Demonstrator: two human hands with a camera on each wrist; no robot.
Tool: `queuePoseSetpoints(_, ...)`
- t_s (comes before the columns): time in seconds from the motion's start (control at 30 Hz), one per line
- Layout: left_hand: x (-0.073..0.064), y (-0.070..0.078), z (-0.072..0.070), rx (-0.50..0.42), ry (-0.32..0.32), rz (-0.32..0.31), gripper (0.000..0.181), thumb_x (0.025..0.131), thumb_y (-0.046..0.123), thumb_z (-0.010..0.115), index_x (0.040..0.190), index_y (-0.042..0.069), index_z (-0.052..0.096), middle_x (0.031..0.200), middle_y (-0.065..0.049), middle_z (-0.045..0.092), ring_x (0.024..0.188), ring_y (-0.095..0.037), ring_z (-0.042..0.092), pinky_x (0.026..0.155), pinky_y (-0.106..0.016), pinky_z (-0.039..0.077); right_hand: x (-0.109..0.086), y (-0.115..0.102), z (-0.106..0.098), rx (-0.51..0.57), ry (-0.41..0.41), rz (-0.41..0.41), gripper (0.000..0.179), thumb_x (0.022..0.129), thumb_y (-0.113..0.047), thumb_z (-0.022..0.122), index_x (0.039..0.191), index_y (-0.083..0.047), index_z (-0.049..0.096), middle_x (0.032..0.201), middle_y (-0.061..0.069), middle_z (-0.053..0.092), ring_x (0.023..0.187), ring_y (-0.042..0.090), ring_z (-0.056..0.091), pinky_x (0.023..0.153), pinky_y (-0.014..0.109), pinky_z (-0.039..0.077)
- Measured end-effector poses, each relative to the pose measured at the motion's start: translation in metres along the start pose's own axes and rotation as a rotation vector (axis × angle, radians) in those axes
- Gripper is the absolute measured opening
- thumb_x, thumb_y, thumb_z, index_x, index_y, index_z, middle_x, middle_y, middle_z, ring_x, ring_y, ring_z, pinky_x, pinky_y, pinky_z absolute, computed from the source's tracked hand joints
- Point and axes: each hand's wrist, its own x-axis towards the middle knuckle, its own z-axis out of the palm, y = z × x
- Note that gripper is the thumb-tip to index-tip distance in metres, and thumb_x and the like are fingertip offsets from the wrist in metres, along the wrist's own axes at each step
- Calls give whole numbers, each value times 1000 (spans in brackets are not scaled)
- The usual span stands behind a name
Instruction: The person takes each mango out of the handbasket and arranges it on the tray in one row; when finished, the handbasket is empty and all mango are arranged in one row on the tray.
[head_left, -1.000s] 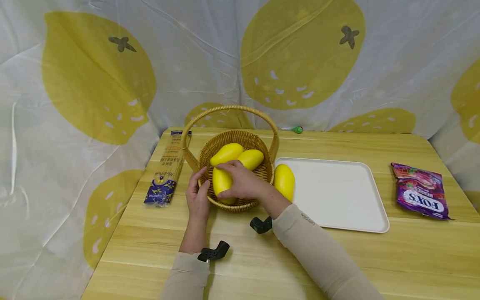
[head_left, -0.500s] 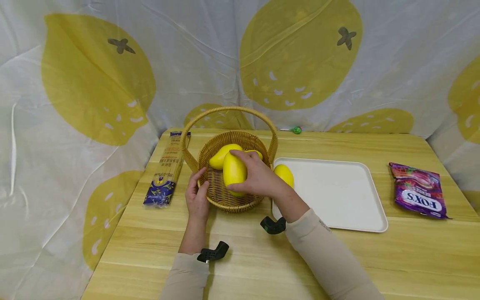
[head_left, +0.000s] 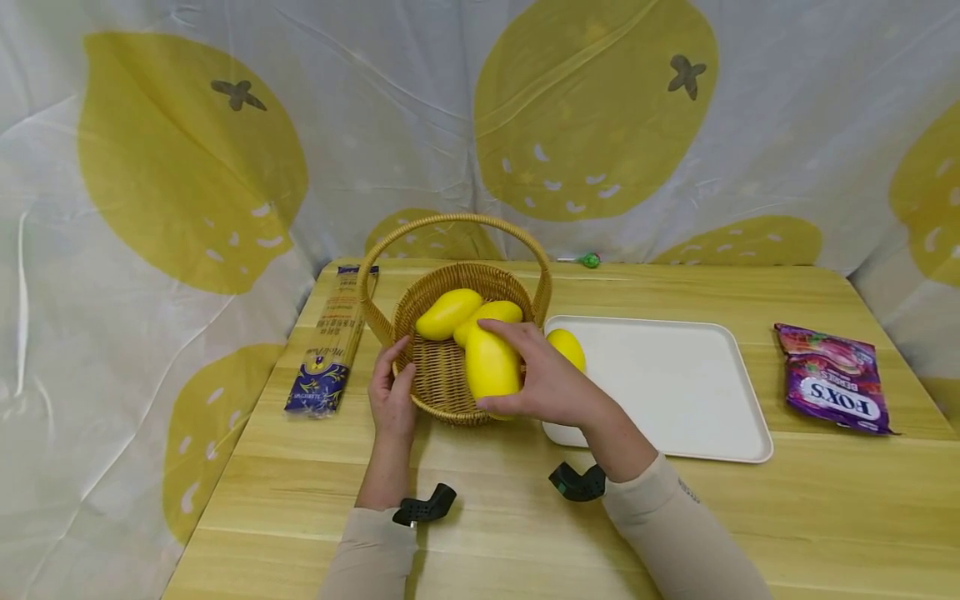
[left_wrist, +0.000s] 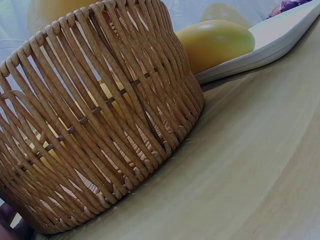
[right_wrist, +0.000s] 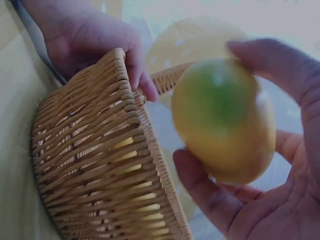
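Yellow and smooth, an oval mango-like fruit (head_left: 492,364) with a green patch on its end was in the right hand (head_left: 551,379), pinched between the thumb and the curved fingers. It was above the near right rim of a round brown wicker basket (head_left: 457,277) with a tall arched handle (head_left: 453,217). The left hand (head_left: 392,404) held the basket's left rim, with the thumb and fingers pinching it. Inside, two other yellow oval fruits (head_left: 450,314) lay side by side. One more yellow fruit (head_left: 567,348) was at the basket-side end of a white rectangular tray (head_left: 667,392).
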Motion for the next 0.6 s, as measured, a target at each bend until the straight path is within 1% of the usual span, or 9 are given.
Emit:
queuePoseSetpoints(0.07, 0, 0, 0, -1, -3, 1, 39, 94, -4, 51, 132, -6, 61, 141, -10, 61, 154, -23, 30, 130, -42, 15, -8, 3, -2, 27, 3, -26, 82, 86, -41, 80, 156, -36, 38, 148, 8, 43, 122, 26, 49, 95, 44, 49)
queuePoseSetpoints(0.13, 0, 0, 0, -5, -4, 1, 39, 94, -5, 50, 132, -6, 61, 144, -17, 58, 153, -24, 31, 130, -42, 16, -15, 7, -4, 49, 3, -47, 70, 92, -39, 74, 154, -36, 41, 148, 6, 45, 123, 25, 48, 96, 44, 47)
queuePoseSetpoints(0.2, 0, 1, -1, -5, -2, 0, 39, 94, -6, 50, 132, -6, 61, 145, -20, 56, 153, -23, 32, 130, -42, 16, -23, 11, -7, 65, -10, -52, 61, 97, -37, 69, 152, -36, 43, 147, 5, 46, 121, 25, 48, 95, 44, 46)
queuePoseSetpoints(0.3, 0, -1, -1, -8, -1, -2, 39, 95, -7, 49, 132, -6, 61, 144, -17, 58, 153, -23, 31, 130, -41, 16, -32, 19, -15, 104, -32, -19, 64, 96, -34, 70, 153, -36, 41, 149, 6, 43, 120, 26, 49, 95, 43, 49)
queuePoseSetpoints(0.4, 1, -2, -1, -7, -1, -5, 40, 95, -6, 49, 133, -6, 60, 143, -14, 59, 154, -23, 30, 130, -41, 15, -38, 29, -27, 130, -21, 30, 72, 93, -31, 75, 156, -33, 38, 150, 9, 40, 118, 30, 52, 93, 41, 53)
queuePoseSetpoints(0.43, 1, -2, -1, -5, -1, -8, 40, 95, -6, 49, 133, -6, 60, 143, -13, 59, 154, -23, 29, 130, -41, 15, -40, 31, -31, 141, -8, 45, 74, 92, -28, 76, 156, -31, 38, 150, 10, 39, 117, 31, 53, 93, 41, 54)
queuePoseSetpoints(0.5, 1, -1, -1, 1, -2, -11, 39, 95, -5, 49, 133, -5, 60, 144, -14, 58, 155, -22, 27, 131, -41, 14, -43, 36, -40, 140, 31, 74, 75, 92, -26, 77, 156, -29, 38, 151, 12, 39, 117, 34, 54, 92, 42, 56)
queuePoseSetpoints(0.6, 0, -1, -1, 12, 1, -14, 39, 95, -3, 50, 133, -4, 61, 146, -16, 57, 156, -21, 25, 131, -40, 12, -47, 42, -53, 125, 96, 131, 76, 92, -28, 77, 156, -28, 37, 153, 13, 38, 117, 38, 56, 90, 42, 57)
